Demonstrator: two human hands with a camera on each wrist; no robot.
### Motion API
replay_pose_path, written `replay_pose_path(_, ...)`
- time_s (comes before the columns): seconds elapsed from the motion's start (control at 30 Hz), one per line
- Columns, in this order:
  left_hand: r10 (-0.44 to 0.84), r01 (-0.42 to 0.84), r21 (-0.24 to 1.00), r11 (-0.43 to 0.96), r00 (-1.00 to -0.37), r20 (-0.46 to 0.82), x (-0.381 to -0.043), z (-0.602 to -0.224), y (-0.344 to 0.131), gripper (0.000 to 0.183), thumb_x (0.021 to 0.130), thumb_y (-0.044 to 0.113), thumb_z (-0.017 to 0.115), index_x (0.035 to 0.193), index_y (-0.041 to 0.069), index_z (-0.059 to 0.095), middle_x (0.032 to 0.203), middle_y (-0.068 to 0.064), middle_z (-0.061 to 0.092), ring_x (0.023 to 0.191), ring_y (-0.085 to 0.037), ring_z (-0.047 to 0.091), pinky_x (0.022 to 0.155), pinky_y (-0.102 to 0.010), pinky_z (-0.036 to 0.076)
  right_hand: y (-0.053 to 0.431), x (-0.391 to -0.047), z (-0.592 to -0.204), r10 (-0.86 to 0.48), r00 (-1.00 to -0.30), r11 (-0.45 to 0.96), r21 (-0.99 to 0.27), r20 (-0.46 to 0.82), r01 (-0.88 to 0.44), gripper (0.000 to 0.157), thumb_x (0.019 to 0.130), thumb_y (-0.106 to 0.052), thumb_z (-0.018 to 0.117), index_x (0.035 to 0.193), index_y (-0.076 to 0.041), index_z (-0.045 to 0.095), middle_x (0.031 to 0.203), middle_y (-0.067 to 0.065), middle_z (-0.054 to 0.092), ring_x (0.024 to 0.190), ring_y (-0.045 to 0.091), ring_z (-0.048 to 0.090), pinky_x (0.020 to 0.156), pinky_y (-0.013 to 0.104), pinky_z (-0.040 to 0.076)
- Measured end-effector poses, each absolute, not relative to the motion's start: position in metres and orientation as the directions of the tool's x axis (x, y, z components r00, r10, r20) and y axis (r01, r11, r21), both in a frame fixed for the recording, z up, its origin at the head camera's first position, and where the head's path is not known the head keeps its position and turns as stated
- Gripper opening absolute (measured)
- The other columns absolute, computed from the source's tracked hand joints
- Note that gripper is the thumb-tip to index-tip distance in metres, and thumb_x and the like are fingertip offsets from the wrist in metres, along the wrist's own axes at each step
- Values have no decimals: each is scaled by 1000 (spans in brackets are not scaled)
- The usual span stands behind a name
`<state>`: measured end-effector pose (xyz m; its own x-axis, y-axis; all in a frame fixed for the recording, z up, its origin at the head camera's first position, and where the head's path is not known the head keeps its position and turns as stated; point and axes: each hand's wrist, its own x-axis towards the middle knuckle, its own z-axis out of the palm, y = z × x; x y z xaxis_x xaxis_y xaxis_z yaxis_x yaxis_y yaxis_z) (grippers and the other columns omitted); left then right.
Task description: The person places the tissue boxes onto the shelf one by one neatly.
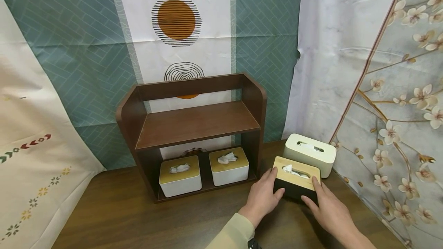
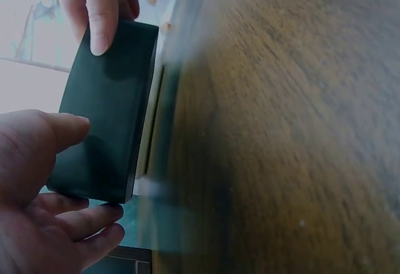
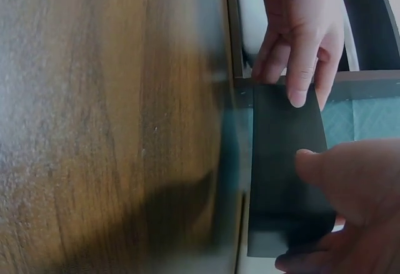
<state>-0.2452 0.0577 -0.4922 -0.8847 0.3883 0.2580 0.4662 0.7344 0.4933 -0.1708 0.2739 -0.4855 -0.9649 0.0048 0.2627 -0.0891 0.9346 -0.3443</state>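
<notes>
Both hands grip a black tissue box [image 1: 295, 190] with a light wooden lid and a white tissue in its slot. My left hand [image 1: 263, 196] holds its left end, thumb against the black front face and the other fingers round the side. At the opposite end, my right hand [image 1: 328, 208] has its thumb on the front and fingers round the right side. In the left wrist view the black front [image 2: 109, 111] faces the camera between both hands. A cream tissue box [image 1: 309, 155] stands right behind the held one.
A dark brown two-tier shelf [image 1: 197, 124] stands at the middle back. On its lower level sit two white tissue boxes [image 1: 180, 181] with wooden lids. The brown wooden table [image 1: 166, 226] ends at a floral cloth [image 1: 398, 164] on the right.
</notes>
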Motion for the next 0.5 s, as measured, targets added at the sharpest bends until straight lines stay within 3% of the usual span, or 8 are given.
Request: replay_pose_path(0.5, 366, 495, 431, 754, -862, 351, -226, -475, 46, 69, 106, 40, 77, 166, 17, 52, 161, -10, 59, 129, -26, 72, 104, -43, 59, 267, -158, -469, 10, -952, 932, -347, 305, -102, 82, 108, -38, 74, 163, 12, 39, 153, 50, 44, 129, 66, 58, 86, 76, 53)
